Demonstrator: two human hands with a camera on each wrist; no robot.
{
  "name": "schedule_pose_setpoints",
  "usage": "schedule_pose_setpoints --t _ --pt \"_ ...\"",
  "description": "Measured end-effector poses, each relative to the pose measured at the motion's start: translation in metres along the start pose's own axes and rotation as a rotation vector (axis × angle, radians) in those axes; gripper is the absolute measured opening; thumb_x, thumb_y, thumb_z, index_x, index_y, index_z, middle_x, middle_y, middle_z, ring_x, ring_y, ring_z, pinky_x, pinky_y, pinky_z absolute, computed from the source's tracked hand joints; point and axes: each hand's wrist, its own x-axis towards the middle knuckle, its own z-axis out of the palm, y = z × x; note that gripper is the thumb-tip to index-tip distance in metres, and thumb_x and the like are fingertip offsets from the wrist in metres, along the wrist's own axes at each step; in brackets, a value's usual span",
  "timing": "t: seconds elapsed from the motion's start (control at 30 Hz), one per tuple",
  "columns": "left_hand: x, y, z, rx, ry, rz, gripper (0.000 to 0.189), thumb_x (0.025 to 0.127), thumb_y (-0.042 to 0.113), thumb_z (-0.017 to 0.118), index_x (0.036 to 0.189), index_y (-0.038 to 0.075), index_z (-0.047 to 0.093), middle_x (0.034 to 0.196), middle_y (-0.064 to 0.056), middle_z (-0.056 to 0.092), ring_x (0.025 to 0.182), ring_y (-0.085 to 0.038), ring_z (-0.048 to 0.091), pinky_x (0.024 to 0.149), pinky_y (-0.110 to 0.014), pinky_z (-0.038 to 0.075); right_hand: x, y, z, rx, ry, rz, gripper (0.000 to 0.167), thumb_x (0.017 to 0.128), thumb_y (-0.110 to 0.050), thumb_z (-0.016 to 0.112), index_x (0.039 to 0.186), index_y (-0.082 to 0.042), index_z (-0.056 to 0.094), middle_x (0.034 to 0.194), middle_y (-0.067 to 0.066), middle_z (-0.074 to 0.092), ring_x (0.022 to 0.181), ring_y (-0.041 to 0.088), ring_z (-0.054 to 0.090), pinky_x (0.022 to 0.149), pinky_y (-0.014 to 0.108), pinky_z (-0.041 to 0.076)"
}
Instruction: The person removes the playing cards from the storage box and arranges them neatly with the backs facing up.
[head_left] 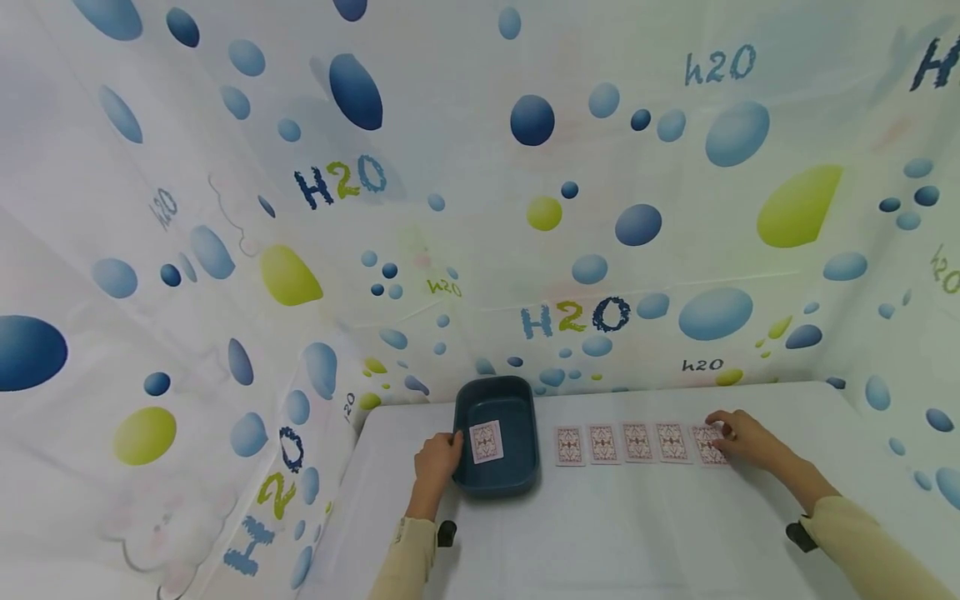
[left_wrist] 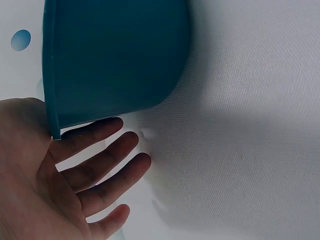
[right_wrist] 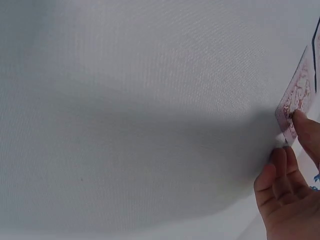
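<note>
A dark teal plastic tub (head_left: 497,485) stands at the left of the table, with one playing card (head_left: 486,442) face down inside it. My left hand (head_left: 438,460) grips the tub's left rim. In the left wrist view, its fingers (left_wrist: 107,192) spread along the outside of the tub wall (left_wrist: 115,60), while the thumb is hidden behind the rim. To the right of the tub, several red-backed playing cards (head_left: 638,442) lie in a row. At the row's right end my right hand (head_left: 746,442) pinches the last card (right_wrist: 298,95), its thumb on the patterned back and fingers at the edge.
White cloth (head_left: 615,533) covers the table. Directly behind it hangs a curtain (head_left: 465,208) printed with blue and green drops and "H2O" lettering, which also closes in the sides. Dark straps (head_left: 447,533) show at both wrists.
</note>
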Motion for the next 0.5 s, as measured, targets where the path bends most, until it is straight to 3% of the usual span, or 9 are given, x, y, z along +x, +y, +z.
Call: schedule_pose_setpoints --t 0.5 --pt "0.0035 -0.0030 0.0031 0.002 0.012 0.008 0.038 0.101 0.034 0.053 0.094 0.003 0.075 0.081 -0.011 0.073 0.071 -0.025 0.064 0.076 -0.052 0.050 0.0031 0.0001 -0.0006 -0.007 -0.006 0.058 0.038 0.094 -0.012 0.065 0.125 0.008 0.057 0.100 0.022 0.058 0.090 0.030 0.057 0.077 0.047 0.052"
